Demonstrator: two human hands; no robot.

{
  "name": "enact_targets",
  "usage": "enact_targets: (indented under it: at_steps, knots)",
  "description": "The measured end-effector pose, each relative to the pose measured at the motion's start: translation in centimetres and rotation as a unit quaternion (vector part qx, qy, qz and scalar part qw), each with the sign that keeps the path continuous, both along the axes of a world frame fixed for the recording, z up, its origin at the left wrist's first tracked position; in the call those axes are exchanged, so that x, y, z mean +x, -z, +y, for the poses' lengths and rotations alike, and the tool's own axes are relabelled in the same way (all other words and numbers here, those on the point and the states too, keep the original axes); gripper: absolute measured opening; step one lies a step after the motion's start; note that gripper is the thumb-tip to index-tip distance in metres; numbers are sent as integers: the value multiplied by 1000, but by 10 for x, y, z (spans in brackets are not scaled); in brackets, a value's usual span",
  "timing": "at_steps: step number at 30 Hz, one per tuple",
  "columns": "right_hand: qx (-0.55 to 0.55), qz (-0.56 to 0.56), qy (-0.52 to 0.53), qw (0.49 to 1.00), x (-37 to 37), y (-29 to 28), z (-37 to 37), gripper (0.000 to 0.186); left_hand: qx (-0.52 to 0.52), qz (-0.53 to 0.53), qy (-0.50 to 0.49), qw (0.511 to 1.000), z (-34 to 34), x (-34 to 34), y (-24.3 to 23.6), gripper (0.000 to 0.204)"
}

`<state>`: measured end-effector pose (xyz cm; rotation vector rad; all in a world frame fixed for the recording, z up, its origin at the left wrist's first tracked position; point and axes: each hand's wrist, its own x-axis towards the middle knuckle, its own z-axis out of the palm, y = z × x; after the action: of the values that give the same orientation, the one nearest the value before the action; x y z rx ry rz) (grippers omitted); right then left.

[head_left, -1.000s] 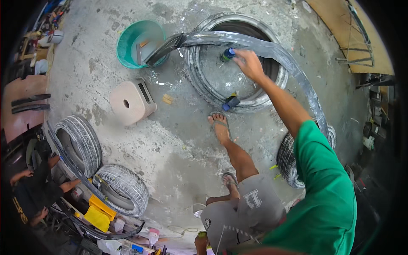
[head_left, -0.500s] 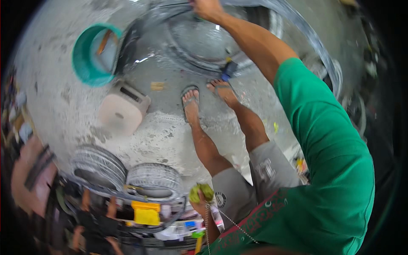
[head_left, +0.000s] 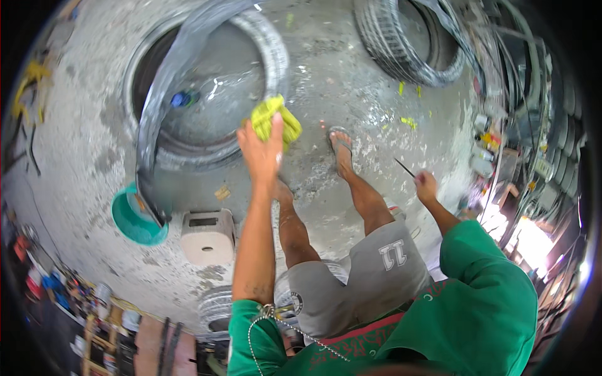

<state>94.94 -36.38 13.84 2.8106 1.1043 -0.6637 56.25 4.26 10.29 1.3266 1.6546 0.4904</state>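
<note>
My left hand (head_left: 258, 150) reaches forward, closed on a crumpled yellow-green cloth (head_left: 276, 120). Cloth and hand appear near the right edge of a wet, greyish tyre (head_left: 274, 59) lying flat on the floor. A long grey inner tube (head_left: 164, 84) drapes across the tyre's left side and hangs toward the basin. Within the tyre ring lies a small blue object (head_left: 182, 99), its kind unclear. Off to the right, my right hand (head_left: 427, 187) is closed around a thin dark pointed tool (head_left: 404, 167), which points up and left.
A teal basin (head_left: 139, 237) and a pale plastic stool (head_left: 208, 250) stand at the left. Another tyre (head_left: 376, 39) lies at the far right. A tyre (head_left: 214, 307) sits near my left elbow. Parts and cables line the right wall, and the concrete floor is wet.
The view has swung round. My left hand has come forward with the cloth from low beside my shorts. My right arm has drawn back from the tyre to my right side.
</note>
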Motion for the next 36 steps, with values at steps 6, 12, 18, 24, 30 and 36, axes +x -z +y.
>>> enact_targets:
  at_steps: [6,12,18,24,30,36]
  knots:
    - [-116,-48,220,967,-36,-115,-256,7,143,331,312,879,92,108,108,88]
    - [-15,53,499,865,-92,-92,-258,10,138,298,381,864,112,74,205,94]
    - [178,188,565,784,56,-94,-215,8,25,524,273,807,93,127,152,110]
    - [311,191,571,736,255,-142,-173,8,-11,541,229,809,46,177,89,110]
    - [447,224,570,652,409,-189,-129,3,90,294,459,834,-50,252,74,97]
    - [530,274,490,635,568,-193,-89,3,8,135,418,898,-122,487,122,56]
